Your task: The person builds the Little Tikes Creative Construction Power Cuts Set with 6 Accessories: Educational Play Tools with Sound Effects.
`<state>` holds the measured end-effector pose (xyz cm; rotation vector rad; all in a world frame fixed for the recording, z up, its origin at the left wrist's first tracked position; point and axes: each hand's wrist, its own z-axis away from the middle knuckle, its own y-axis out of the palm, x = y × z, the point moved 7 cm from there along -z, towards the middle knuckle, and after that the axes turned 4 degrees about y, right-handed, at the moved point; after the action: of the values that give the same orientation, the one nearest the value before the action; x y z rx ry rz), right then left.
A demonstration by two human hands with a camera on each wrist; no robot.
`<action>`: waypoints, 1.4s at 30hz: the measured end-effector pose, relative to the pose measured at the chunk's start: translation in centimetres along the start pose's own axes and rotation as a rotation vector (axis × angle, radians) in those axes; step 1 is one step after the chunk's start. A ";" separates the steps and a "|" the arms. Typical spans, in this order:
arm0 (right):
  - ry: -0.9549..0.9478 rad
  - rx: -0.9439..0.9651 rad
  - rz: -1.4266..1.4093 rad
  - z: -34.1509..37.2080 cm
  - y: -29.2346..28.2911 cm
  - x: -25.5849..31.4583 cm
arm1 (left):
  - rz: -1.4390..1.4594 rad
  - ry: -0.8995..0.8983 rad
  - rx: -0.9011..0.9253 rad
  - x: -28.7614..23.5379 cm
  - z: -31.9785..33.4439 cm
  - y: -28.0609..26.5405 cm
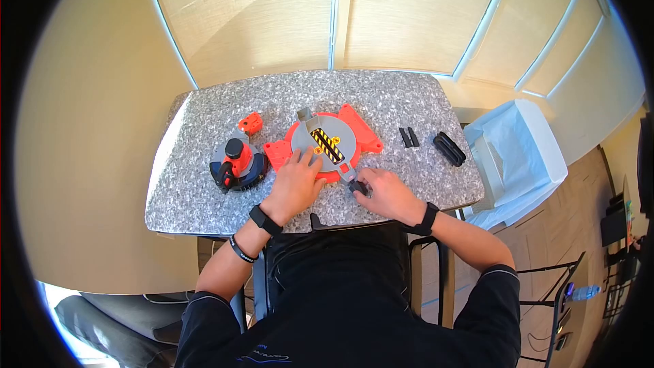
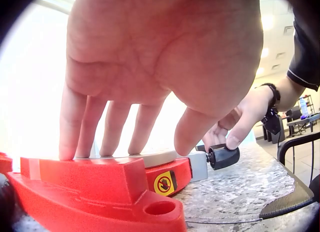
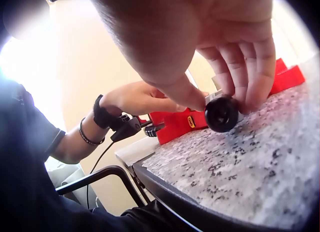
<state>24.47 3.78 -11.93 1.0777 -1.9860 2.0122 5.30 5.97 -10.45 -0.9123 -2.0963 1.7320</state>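
Observation:
A red toy miter saw base (image 1: 361, 128) with a round grey turntable (image 1: 349, 138) lies mid-table. A striped yellow-and-black strip (image 1: 327, 145) crosses the turntable. My left hand (image 1: 296, 180) rests straight fingertips on the turntable, palm raised above the red side, as the left wrist view shows. At the base's front, a black knob (image 3: 221, 114) sticks out from a grey arm (image 2: 198, 167). My right hand (image 1: 388, 194) pinches this knob, thumb on one side and fingers on the other. A warning sticker (image 2: 165, 183) marks the base's red front.
Left of the base stands a red, black and grey toy saw head (image 1: 235, 163), with a red block (image 1: 251, 123) behind it. Two black strips (image 1: 409, 138) and a folded black bundle (image 1: 449, 148) lie to the right. Beyond the table's right edge is a lined bin (image 1: 524, 157).

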 end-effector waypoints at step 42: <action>0.066 -0.049 -0.150 0.0 0.4 -0.3 | -0.023 -0.003 -0.025 -0.2 0.2 0.2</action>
<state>24.45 3.87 -12.45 1.0995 -1.8529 1.8878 5.40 5.74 -10.65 -0.8897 -2.1259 1.7006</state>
